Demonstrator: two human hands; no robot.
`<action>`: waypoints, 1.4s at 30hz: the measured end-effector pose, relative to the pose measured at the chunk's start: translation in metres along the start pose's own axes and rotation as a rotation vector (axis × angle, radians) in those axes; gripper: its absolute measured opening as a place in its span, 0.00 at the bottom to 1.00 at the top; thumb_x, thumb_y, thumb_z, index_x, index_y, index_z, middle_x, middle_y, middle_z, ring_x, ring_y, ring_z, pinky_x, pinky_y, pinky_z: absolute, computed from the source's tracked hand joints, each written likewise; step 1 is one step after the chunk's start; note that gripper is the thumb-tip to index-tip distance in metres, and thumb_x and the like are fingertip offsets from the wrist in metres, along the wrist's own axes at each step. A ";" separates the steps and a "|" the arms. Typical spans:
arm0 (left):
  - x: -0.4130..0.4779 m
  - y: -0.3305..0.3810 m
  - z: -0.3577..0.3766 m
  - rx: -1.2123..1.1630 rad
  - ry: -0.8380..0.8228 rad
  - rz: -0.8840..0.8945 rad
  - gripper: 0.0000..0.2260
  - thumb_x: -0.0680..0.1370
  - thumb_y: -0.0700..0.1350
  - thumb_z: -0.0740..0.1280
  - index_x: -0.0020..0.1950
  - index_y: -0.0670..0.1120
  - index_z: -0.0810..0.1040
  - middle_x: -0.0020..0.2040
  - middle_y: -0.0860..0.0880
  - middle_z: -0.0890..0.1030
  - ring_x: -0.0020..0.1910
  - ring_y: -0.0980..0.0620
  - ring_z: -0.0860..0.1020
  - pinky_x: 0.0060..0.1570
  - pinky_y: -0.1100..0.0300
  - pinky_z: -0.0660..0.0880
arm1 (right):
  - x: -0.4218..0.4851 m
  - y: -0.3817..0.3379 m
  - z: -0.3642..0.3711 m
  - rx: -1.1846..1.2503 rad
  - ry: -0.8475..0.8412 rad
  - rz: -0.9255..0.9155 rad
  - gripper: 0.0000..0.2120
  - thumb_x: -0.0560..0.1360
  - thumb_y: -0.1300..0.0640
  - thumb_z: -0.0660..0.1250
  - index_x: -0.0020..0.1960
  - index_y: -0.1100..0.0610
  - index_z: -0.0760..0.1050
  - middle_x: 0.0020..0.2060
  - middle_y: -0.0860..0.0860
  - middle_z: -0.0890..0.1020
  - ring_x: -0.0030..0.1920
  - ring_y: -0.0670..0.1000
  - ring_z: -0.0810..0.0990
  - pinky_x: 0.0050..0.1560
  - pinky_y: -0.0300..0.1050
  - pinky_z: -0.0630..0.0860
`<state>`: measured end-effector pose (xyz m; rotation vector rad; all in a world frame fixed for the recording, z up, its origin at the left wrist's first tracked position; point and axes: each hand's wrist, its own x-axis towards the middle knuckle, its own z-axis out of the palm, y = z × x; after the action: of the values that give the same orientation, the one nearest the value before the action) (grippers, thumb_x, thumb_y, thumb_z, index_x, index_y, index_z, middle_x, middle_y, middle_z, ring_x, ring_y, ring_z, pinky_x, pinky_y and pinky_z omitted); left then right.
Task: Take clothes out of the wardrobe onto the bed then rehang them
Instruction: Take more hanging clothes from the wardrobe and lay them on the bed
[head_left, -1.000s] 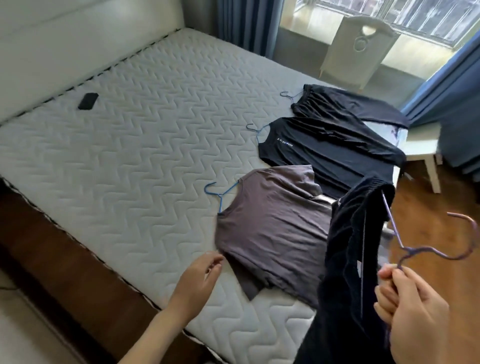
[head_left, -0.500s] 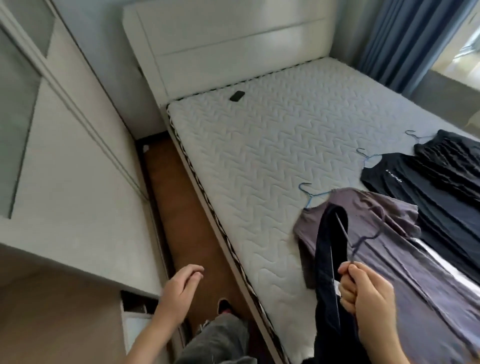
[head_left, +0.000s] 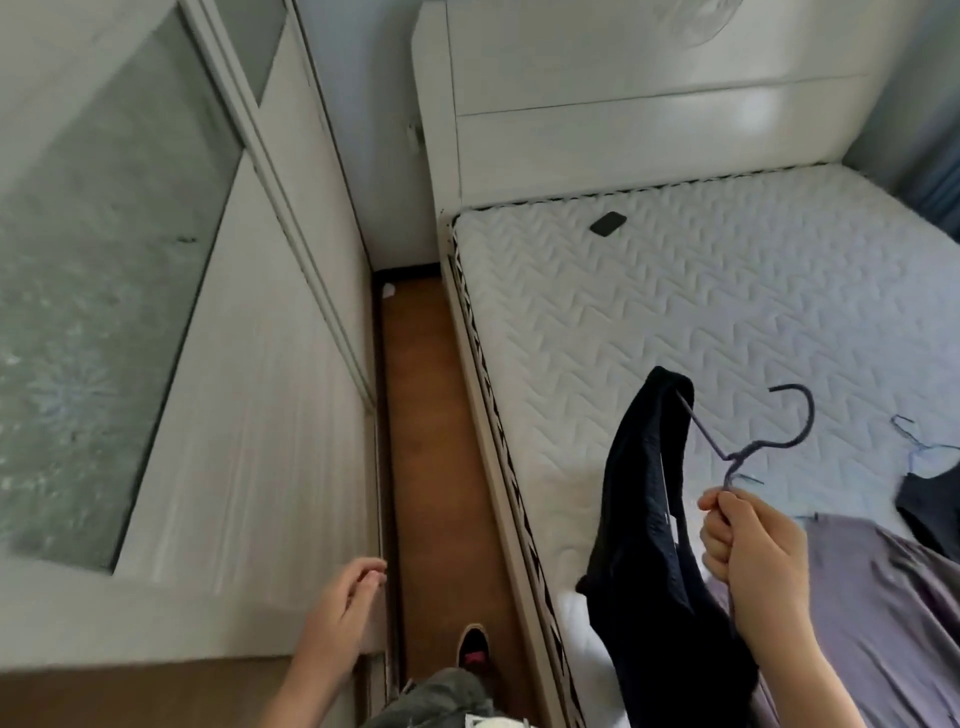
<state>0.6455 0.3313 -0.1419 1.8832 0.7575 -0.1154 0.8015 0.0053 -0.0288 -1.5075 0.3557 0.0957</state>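
My right hand, low at about four o'clock, is clenched around the neck of a thin purple wire hanger, whose hook curls up toward one o'clock. A dark navy garment is draped over the hanger's left arm and hangs down beside my fist, over the edge of the white quilted mattress. My left hand, near six o'clock, is released, its fingers loosely curled and empty, with fingertips touching or just beside the edge of the white sliding wardrobe door with its frosted glass panel. On the mattress at four o'clock lies a grey-purple shirt, and at three o'clock a black garment on a blue wire hanger. A small flat black object rests near the white headboard at twelve o'clock.
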 end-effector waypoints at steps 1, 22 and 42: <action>0.021 0.013 -0.005 0.011 -0.007 0.027 0.09 0.82 0.46 0.59 0.51 0.58 0.77 0.50 0.54 0.82 0.54 0.55 0.80 0.54 0.58 0.74 | 0.014 -0.005 0.011 -0.009 0.014 -0.008 0.13 0.80 0.65 0.55 0.39 0.65 0.72 0.22 0.47 0.63 0.21 0.43 0.58 0.20 0.33 0.54; 0.436 0.227 -0.067 -0.176 0.080 0.106 0.10 0.82 0.41 0.58 0.51 0.50 0.79 0.48 0.47 0.82 0.50 0.49 0.80 0.54 0.52 0.76 | 0.359 -0.087 0.245 0.083 0.169 0.018 0.13 0.77 0.66 0.55 0.36 0.61 0.71 0.22 0.46 0.62 0.21 0.44 0.59 0.20 0.37 0.52; 0.730 0.467 0.106 0.424 -1.048 0.678 0.08 0.80 0.47 0.61 0.49 0.57 0.78 0.45 0.55 0.84 0.48 0.60 0.81 0.52 0.57 0.77 | 0.359 -0.117 0.326 0.328 1.219 -0.057 0.13 0.80 0.65 0.55 0.38 0.64 0.71 0.22 0.46 0.62 0.22 0.44 0.57 0.22 0.37 0.52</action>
<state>1.5095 0.4525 -0.1145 2.0019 -0.6566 -0.7941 1.2291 0.2614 -0.0125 -1.0904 1.2216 -0.9228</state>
